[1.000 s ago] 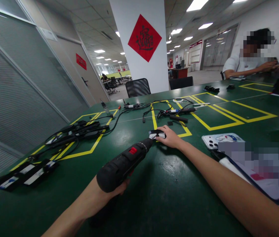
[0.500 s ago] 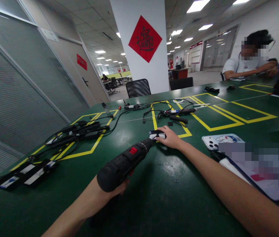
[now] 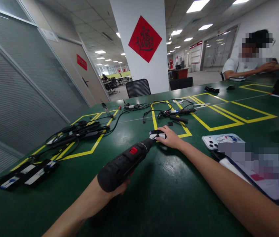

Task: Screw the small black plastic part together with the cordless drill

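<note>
My left hand (image 3: 120, 190) is wrapped round the grip of a black cordless drill (image 3: 123, 164) with a red switch on top. Most of that hand is hidden behind the drill's body. The drill points forward and to the right, its chuck up against a small black-and-white block (image 3: 157, 135). My right hand (image 3: 170, 138) grips this block from the right side, close to the table surface. What kind of part the block is I cannot make out, and the drill's tip is hard to see against it.
The green table (image 3: 129, 131) carries yellow tape outlines. Tangled black cables (image 3: 85, 130) lie at left, near flat black-and-white pieces (image 3: 28, 174). A pen-like tool (image 3: 179, 112) lies beyond my right hand. At right are a phone (image 3: 222, 139) and a tablet (image 3: 265, 174). A person (image 3: 243, 67) sits across.
Both my hands, the drill and the block hold the same position. Another person's hand has come into view at the left edge. The seated person's hands have shifted a little.
</note>
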The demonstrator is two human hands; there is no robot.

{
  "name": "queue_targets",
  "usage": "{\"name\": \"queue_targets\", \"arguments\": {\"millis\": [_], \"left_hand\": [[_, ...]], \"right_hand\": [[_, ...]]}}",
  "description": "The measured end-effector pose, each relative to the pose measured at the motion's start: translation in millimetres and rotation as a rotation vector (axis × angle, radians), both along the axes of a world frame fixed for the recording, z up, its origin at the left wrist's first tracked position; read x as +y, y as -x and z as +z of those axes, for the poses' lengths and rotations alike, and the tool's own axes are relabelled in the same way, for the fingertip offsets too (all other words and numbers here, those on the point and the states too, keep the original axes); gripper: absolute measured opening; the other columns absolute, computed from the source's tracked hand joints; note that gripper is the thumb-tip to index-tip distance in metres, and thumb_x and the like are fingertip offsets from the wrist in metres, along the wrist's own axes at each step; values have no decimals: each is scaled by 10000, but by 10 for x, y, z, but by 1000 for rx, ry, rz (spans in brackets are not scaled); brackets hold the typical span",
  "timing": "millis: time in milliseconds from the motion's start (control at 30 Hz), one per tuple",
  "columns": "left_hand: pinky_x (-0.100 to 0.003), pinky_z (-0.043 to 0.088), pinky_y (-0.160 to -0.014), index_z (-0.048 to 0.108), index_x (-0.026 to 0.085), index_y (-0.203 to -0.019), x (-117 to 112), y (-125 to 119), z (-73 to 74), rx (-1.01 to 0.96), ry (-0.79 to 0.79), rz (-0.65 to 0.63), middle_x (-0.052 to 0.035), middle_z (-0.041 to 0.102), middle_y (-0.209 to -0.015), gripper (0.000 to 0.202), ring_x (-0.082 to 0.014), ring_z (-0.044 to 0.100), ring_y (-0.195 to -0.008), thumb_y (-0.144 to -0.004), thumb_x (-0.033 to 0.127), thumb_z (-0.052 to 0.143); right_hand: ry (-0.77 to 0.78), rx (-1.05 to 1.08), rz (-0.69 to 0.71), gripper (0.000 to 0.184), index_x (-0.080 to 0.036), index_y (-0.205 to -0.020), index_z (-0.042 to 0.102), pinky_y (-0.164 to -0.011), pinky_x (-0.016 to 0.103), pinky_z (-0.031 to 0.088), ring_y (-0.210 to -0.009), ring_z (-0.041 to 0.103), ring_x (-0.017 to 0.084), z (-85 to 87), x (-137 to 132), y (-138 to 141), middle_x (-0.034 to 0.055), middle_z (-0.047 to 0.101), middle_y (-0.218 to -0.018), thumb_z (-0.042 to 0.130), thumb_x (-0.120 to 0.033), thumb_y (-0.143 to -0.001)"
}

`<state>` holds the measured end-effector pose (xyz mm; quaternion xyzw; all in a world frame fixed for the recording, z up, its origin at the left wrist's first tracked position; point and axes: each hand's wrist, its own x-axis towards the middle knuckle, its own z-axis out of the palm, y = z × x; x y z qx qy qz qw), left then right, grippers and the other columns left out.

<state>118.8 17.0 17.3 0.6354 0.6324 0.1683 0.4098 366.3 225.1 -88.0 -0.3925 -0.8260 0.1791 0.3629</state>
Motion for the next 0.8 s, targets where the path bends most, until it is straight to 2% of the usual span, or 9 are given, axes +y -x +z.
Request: {"name": "queue_targets", "arguments": {"millis": [133,333,600,800], "left_hand": [[-305,421,-646,557,155,-926,19,-6,14,0,-26,-33,4,566,-681,225,-178,516,-663,-818,352,567],[-315,427,-656,557,147,-982,15,-3,26,-4,-1,-12,-21,595,-735,279,-193,531,-697,-818,373,566],[-320,422,-666,568,141,-950,26,51,-53,-13,-22,-11,9,556,-666,281,-178,507,-662,-798,377,574],[-300,406,-627,541,138,-971,17,17,3,-36,-13,-13,15,554,-668,283,-166,499,-645,-806,364,581]], "right_hand": [[1,3,-2,487,-201,-1213,521,-908,333,417,-980,553,199,-3,6,-7,75,498,-1096,613,-421,-788],[6,0,7,491,-190,-1217,521,-898,329,421,-970,553,197,19,-7,-3,77,500,-1086,609,-417,-790],[12,18,14,465,-182,-1206,529,-911,326,409,-969,545,188,7,2,-1,70,500,-1071,590,-410,-805],[6,23,13,419,-192,-1195,536,-909,319,409,-968,544,184,-2,10,3,65,505,-1063,564,-383,-824]]}}
